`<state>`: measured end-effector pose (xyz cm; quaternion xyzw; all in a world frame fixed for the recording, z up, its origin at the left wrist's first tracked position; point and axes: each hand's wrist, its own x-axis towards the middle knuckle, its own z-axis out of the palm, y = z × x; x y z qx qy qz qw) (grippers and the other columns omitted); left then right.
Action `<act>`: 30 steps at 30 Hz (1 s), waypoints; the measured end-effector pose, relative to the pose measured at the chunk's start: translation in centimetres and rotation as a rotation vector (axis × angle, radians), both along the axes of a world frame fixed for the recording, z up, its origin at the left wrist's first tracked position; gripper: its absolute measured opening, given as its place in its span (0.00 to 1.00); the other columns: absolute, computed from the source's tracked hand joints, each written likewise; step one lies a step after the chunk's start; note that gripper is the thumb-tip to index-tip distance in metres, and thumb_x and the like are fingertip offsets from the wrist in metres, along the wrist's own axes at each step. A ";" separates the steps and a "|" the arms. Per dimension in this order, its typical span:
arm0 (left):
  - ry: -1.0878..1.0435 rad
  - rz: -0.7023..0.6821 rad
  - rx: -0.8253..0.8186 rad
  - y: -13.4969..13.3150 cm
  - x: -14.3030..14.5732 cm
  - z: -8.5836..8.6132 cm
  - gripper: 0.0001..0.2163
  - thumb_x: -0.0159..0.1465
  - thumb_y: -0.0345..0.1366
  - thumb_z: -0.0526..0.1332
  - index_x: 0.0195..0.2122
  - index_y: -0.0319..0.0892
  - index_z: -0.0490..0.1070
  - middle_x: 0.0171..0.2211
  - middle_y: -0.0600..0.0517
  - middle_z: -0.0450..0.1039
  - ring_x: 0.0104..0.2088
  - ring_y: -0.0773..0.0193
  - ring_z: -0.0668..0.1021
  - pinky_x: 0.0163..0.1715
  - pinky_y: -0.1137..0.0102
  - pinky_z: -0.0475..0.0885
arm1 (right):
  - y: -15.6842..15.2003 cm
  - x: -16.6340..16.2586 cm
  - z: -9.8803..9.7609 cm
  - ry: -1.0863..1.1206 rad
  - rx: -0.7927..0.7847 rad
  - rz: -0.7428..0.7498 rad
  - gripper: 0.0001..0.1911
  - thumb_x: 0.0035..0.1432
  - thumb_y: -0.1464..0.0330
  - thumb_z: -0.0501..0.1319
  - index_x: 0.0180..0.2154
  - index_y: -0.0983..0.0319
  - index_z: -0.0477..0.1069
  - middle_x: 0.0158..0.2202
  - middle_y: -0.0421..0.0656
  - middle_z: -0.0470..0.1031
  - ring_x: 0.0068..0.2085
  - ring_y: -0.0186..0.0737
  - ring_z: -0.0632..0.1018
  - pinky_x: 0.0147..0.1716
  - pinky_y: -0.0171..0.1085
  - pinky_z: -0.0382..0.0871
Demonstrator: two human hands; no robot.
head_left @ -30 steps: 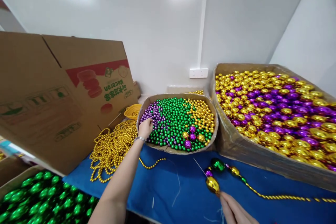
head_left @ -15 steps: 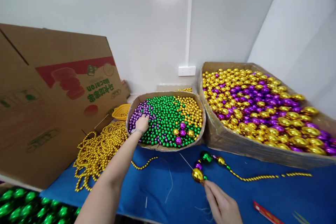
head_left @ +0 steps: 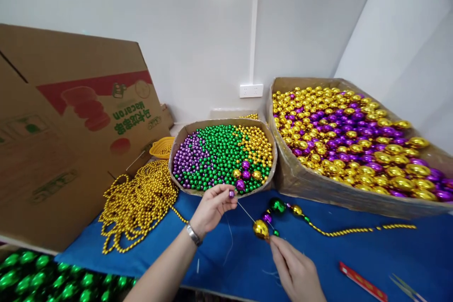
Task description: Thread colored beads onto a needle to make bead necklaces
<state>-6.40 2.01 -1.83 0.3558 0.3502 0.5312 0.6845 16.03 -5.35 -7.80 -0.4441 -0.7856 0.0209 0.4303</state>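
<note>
My left hand (head_left: 214, 208) is closed in a pinch on a small purple bead (head_left: 231, 194), just in front of the tub of small beads (head_left: 221, 155). A thin needle (head_left: 246, 212) points up toward this bead; whether its tip is inside the hole I cannot tell. My right hand (head_left: 295, 266) is closed at the needle's lower end, against a large gold bead (head_left: 261, 229) threaded on it. Behind that gold bead lies the strung part, with a purple bead (head_left: 266, 217), a large green bead (head_left: 277, 205) and a gold bead chain (head_left: 339, 233).
A deep box of gold and purple beads (head_left: 293, 170) stands at right. Gold bead strands (head_left: 138, 203) lie beside a cardboard box (head_left: 88, 151) and a yellow basket (head_left: 163, 147). Tweezers (head_left: 406, 288) and a red strip (head_left: 363, 281) lie on the blue cloth (head_left: 219, 273). Large green beads (head_left: 38, 273) sit lower left.
My left hand has come out of the purple beads in the tub, moving right and toward me with one purple bead. My right hand has shifted slightly left with the needle.
</note>
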 end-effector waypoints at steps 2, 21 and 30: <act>-0.036 -0.006 -0.030 -0.3 0.5 0.0 0.11 0.56 0.35 0.66 0.38 0.36 0.74 0.32 0.48 0.74 0.30 0.66 0.77 0.34 0.71 0.73 | -0.1 0.0 0.1 -0.004 0.013 -0.008 0.13 0.64 0.69 0.48 0.40 0.63 0.71 0.34 0.45 0.79 0.33 0.38 0.81 0.31 0.31 0.74; -0.131 0.048 -0.125 -1.3 2.4 -0.1 0.07 0.59 0.36 0.63 0.34 0.37 0.71 0.33 0.48 0.75 0.32 0.65 0.78 0.32 0.71 0.74 | -0.5 0.4 -0.3 -0.004 0.034 -0.012 0.14 0.64 0.69 0.48 0.40 0.63 0.71 0.34 0.45 0.80 0.32 0.37 0.81 0.31 0.31 0.74; -0.129 0.125 -0.085 -1.7 3.0 -0.4 0.09 0.55 0.34 0.67 0.33 0.38 0.70 0.32 0.49 0.75 0.33 0.63 0.78 0.35 0.69 0.74 | -0.5 0.4 -0.8 -0.066 0.065 -0.063 0.16 0.64 0.68 0.48 0.40 0.64 0.73 0.33 0.45 0.80 0.31 0.37 0.81 0.30 0.31 0.73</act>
